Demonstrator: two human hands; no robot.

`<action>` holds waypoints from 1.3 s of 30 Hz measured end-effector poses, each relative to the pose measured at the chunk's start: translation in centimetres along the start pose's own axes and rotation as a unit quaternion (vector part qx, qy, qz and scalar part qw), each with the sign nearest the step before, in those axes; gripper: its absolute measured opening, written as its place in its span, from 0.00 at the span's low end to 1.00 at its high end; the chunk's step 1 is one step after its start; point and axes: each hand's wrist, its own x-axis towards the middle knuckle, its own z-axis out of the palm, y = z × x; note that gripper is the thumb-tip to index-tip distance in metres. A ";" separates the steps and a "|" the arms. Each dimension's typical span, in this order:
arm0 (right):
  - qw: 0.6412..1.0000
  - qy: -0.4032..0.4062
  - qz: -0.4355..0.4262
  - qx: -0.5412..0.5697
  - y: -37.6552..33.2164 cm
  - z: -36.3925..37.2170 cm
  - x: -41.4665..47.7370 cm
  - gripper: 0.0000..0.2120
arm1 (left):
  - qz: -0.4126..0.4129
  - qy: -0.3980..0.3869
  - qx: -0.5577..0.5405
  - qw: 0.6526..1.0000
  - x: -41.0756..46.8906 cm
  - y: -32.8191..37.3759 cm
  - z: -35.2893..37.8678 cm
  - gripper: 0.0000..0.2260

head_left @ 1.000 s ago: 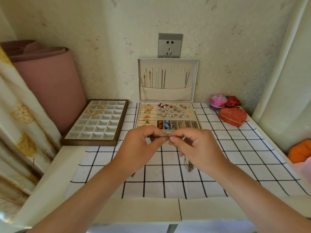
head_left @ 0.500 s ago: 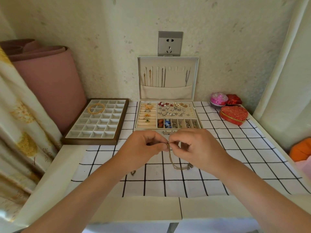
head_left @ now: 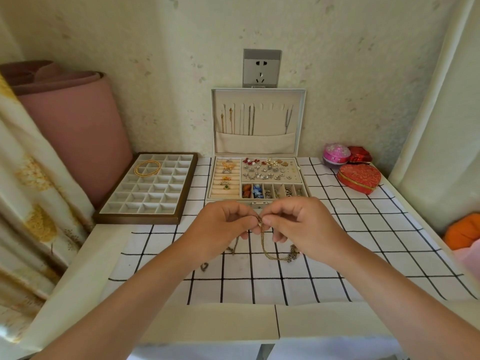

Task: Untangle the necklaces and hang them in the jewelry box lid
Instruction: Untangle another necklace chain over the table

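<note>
A tangled bronze necklace (head_left: 270, 252) hangs in a loop above the checked cloth. My left hand (head_left: 223, 224) and my right hand (head_left: 293, 224) pinch its top end between thumbs and forefingers, fingertips almost touching. The loop's far end bunches in a knot below my right hand. A loose chain (head_left: 207, 265) lies on the cloth under my left wrist. Behind my hands stands the open jewelry box (head_left: 257, 201). Its upright lid (head_left: 258, 141) has several chains hanging from hooks above a fabric pocket.
A brown tray (head_left: 145, 214) of small compartments holds a gold chain ring at the left. A red heart box (head_left: 359, 178), a pink round box (head_left: 336, 153) and a small red box sit at the right. A pink roll leans at the left wall; curtains flank both sides.
The hanging loop of the necklace has come out from behind my right hand and now shows between the hands. Both hands stayed in nearly the same place.
</note>
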 end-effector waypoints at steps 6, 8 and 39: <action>0.999 -0.040 0.030 0.012 0.1 0.1 0.0 0.06 | -0.042 -0.039 -0.032 0.998 -0.2 -0.3 0.2 0.08; 0.997 -0.055 0.044 0.011 0.1 0.1 -0.1 0.08 | -0.047 -0.034 -0.033 0.998 -0.2 -0.5 0.4 0.06; 0.997 -0.012 0.066 0.049 0.1 0.7 0.6 0.07 | 0.084 0.176 0.091 0.977 0.2 -0.3 2.2 0.03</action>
